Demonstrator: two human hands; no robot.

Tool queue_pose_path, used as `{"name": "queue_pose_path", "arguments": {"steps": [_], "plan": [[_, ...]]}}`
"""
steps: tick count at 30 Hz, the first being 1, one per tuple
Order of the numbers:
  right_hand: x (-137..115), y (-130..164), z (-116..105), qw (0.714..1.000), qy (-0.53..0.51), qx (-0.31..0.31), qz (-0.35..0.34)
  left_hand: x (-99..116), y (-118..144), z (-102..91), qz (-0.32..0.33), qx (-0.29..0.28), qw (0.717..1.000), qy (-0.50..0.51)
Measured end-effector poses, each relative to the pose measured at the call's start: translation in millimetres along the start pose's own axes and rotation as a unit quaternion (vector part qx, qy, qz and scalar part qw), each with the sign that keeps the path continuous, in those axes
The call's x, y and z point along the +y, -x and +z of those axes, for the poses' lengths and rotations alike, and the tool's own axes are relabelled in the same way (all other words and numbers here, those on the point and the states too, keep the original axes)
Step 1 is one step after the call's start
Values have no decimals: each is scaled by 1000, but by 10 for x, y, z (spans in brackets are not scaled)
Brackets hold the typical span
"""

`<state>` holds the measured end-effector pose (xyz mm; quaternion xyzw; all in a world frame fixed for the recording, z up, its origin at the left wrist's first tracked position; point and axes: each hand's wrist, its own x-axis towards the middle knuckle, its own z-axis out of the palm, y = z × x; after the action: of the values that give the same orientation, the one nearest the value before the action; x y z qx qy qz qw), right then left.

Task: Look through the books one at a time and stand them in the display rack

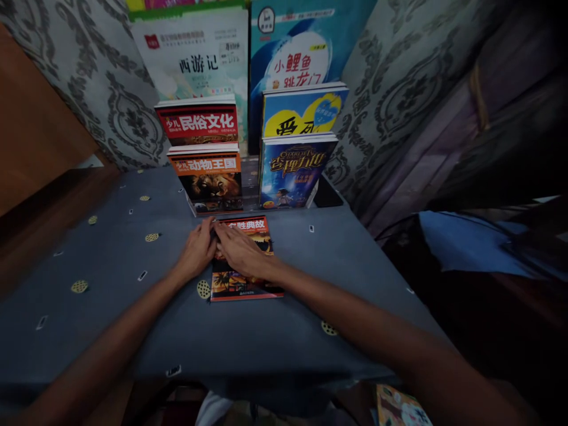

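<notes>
A book with a red and black cover (248,286) lies face up on the table below the display of books. Against its upper left edge is my left hand (199,247), fingers bent and closed at the corner. My right hand (242,251) lies across the cover, its fingers stretched towards that same corner. The fingertips of both hands meet there and hide part of the cover. Just behind stands an orange-topped book with a lion (213,180), and to its right a blue book (290,174).
Further back stand a red book (202,124), a yellow-and-blue book (304,112), a pale green book (195,53) and a teal book (310,41). A patterned dark cloth (133,319) covers the table. Below its front edge a colourful book (402,407) shows.
</notes>
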<state>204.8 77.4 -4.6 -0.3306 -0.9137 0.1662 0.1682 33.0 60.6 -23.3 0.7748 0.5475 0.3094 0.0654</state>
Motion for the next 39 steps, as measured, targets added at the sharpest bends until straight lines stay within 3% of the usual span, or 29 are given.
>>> {"name": "queue_pose_path", "arguments": {"steps": [7,11,14,19,27,32,39], "plan": [[262,192,-154,999,21,5,44,70,-18,-28,-11,-5,1000,-19],[567,403,-300,995,26,28,94,73,-14,-53,-10,-14,999,-27],[808,521,-357,996,0,44,83,81,-23,-76,2,-26,998,-55],[1027,543,-391,992,-82,75,53,158,-130,-68,56,-61,989,-125],[1123,509,-373,983,-158,85,26,477,-392,207,166,-135,973,-82],[1147,497,-322,986,-137,96,12,688,-241,219,238,-169,956,-34],[1170,500,-300,989,-108,101,8,916,151,59,278,-241,930,-1]]}}
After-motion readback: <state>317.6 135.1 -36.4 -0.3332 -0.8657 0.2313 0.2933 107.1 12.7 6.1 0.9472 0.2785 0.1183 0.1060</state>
